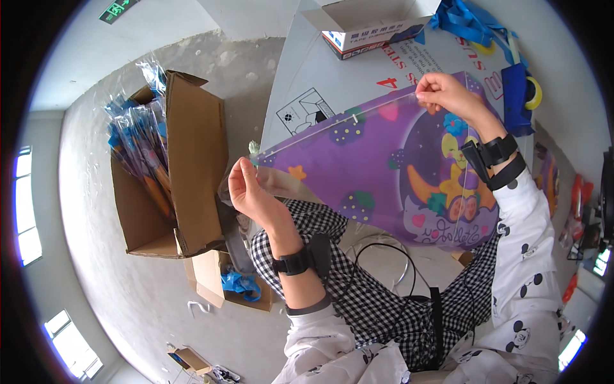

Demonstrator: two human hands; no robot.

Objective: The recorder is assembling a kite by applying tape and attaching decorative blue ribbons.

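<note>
A purple, triangular kite [377, 182] printed with a yellow cartoon figure, flowers and spots is spread over my lap and the near edge of the table. Along its upper edge runs a thin pale rod [320, 134] with a small white fitting on it. At the pointed left end, my left hand [249, 195] pinches the tip between thumb and fingers, and a small pale green tuft [254, 148] shows just beyond. My right hand [446, 97] is closed in a pinch on the upper edge farther right. Exactly what lies between its fingertips is hard to see.
An open cardboard box [198, 166] at left holds several plastic-wrapped bundles [144, 144]. Below it, a smaller box [208, 278] contains blue material. On the grey table [294, 83] are a tape dispenser box [377, 32], blue ribbons [470, 22] and a blue tape dispenser [517, 99].
</note>
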